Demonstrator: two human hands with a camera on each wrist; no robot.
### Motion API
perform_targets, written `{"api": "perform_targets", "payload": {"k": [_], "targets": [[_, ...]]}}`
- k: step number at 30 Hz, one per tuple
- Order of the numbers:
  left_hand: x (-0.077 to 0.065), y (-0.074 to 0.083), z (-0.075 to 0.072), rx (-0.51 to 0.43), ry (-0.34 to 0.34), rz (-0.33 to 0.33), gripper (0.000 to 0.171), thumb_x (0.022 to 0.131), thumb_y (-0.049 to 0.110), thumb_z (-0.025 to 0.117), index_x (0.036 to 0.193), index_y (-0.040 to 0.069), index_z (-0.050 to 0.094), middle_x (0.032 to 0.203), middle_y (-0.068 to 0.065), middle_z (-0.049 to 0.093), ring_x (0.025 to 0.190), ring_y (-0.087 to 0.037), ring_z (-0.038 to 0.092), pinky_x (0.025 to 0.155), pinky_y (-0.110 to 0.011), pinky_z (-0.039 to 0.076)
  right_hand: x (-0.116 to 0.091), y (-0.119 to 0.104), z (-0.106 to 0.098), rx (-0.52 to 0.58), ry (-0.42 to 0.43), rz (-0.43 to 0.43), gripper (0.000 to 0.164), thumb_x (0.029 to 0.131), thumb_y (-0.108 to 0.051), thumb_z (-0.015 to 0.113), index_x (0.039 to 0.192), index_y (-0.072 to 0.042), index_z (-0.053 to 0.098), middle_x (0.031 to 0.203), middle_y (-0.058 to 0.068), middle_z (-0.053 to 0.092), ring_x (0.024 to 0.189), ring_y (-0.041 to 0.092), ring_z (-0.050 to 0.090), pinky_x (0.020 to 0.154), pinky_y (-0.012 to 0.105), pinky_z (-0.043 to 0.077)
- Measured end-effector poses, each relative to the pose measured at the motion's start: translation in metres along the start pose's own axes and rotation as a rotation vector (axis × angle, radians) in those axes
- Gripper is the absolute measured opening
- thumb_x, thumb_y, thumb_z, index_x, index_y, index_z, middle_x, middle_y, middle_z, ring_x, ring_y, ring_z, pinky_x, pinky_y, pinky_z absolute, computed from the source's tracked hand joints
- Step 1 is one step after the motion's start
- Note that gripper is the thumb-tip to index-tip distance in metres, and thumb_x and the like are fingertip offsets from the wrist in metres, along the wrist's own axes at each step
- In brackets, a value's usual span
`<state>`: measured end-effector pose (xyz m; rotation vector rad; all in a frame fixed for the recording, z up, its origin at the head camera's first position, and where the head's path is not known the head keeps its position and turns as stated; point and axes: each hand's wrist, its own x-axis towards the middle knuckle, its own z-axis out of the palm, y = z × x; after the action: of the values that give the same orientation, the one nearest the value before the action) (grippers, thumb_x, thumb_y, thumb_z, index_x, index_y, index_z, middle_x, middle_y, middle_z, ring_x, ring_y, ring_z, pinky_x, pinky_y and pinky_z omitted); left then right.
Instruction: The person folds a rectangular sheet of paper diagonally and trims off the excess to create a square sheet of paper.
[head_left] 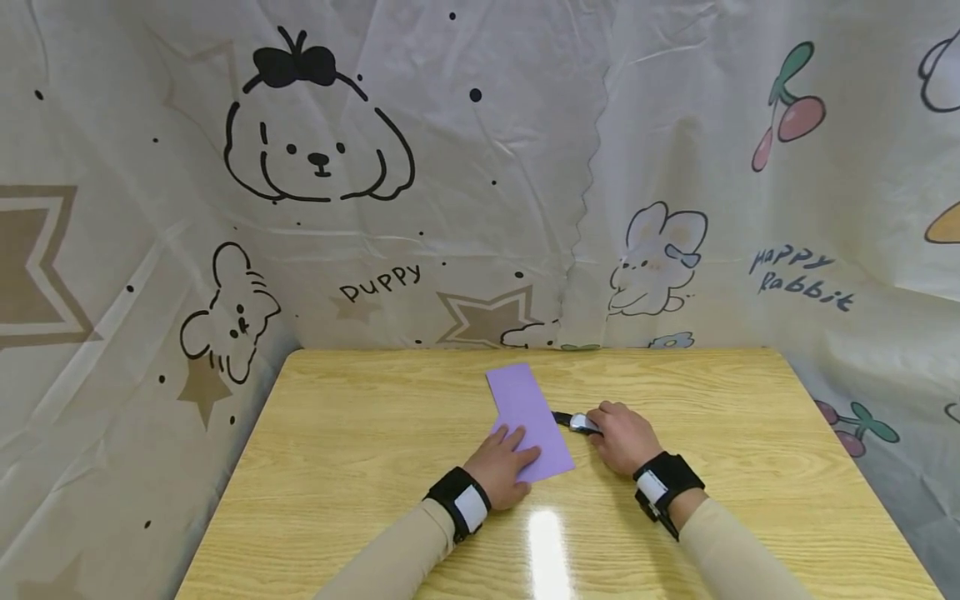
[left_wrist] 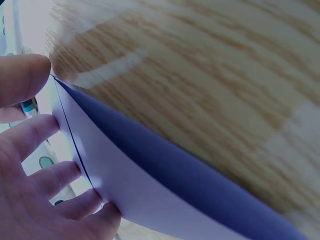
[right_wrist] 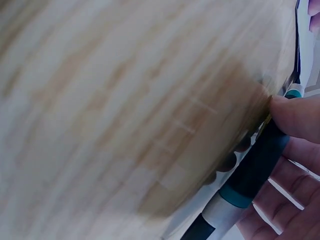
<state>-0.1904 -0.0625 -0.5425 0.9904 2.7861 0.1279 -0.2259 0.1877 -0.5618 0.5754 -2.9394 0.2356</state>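
Observation:
A folded sheet of purple paper (head_left: 532,417) lies on the table, its layers parted into a gap along one edge in the left wrist view. My left hand (head_left: 502,467) rests on its lower left part with fingers spread, the thumb by a corner. With my right hand (head_left: 624,437) I grip a utility knife (head_left: 581,423), silver and black, just right of the sheet. Its dark front end points left, right at the paper's right edge. The right wrist view shows the knife's dark handle (right_wrist: 260,160) with teal bands, thumb on top and fingers below.
The light wood-grain table (head_left: 360,417) reaches back to a pale printed curtain (head_left: 465,208) with cartoon animals. That curtain also hangs along both sides. A bright reflection shows on the tabletop between the forearms. Black straps circle both wrists.

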Motion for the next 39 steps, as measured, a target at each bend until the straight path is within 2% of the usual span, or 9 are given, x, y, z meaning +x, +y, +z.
{"api": "perform_targets", "payload": {"k": [12,23,29,34,39], "targets": [[-0.002,-0.001,0.002,0.017,0.014,0.012,0.053,0.084,0.037,0.056,0.133,0.022,0.044,0.139,-0.013,0.035,0.129,-0.034,0.027,0.105,-0.042,0.02,-0.01,0.009,-0.005,0.003,0.007,0.03,0.028,0.072,-0.019,0.072,0.098,-0.01,0.066,0.079,-0.002,0.054,0.068,0.013,0.047,0.055,0.027,0.041],[-0.001,-0.003,0.001,0.028,0.014,0.054,0.049,0.082,0.036,0.057,0.129,0.023,0.049,0.136,-0.011,0.04,0.128,-0.026,0.031,0.106,-0.037,0.02,-0.002,-0.001,-0.003,-0.011,0.015,-0.012,0.03,0.072,-0.017,0.072,0.1,-0.01,0.065,0.081,-0.002,0.055,0.071,0.013,0.049,0.059,0.028,0.043],[-0.003,-0.001,-0.005,0.014,0.015,0.07,0.045,0.082,0.031,0.057,0.126,0.024,0.052,0.135,-0.01,0.041,0.127,-0.024,0.033,0.106,-0.035,0.021,-0.001,-0.001,-0.007,-0.009,-0.014,-0.009,0.029,0.074,-0.018,0.07,0.101,-0.01,0.065,0.081,-0.002,0.054,0.071,0.014,0.049,0.058,0.028,0.042],[-0.004,-0.002,-0.006,-0.013,0.012,0.073,0.043,0.082,0.029,0.057,0.124,0.023,0.054,0.134,-0.011,0.042,0.127,-0.024,0.034,0.106,-0.035,0.021,-0.006,0.007,-0.012,-0.022,-0.013,0.032,0.029,0.073,-0.018,0.071,0.101,-0.01,0.065,0.082,-0.001,0.054,0.072,0.014,0.049,0.059,0.029,0.043],[-0.003,-0.003,-0.006,-0.033,0.008,0.074,0.041,0.082,0.028,0.057,0.123,0.023,0.055,0.134,-0.011,0.042,0.127,-0.025,0.034,0.106,-0.035,0.021,-0.01,0.01,-0.013,-0.023,-0.009,0.03,0.031,0.072,-0.018,0.072,0.101,-0.009,0.065,0.082,0.0,0.055,0.072,0.016,0.051,0.059,0.03,0.043]]}}
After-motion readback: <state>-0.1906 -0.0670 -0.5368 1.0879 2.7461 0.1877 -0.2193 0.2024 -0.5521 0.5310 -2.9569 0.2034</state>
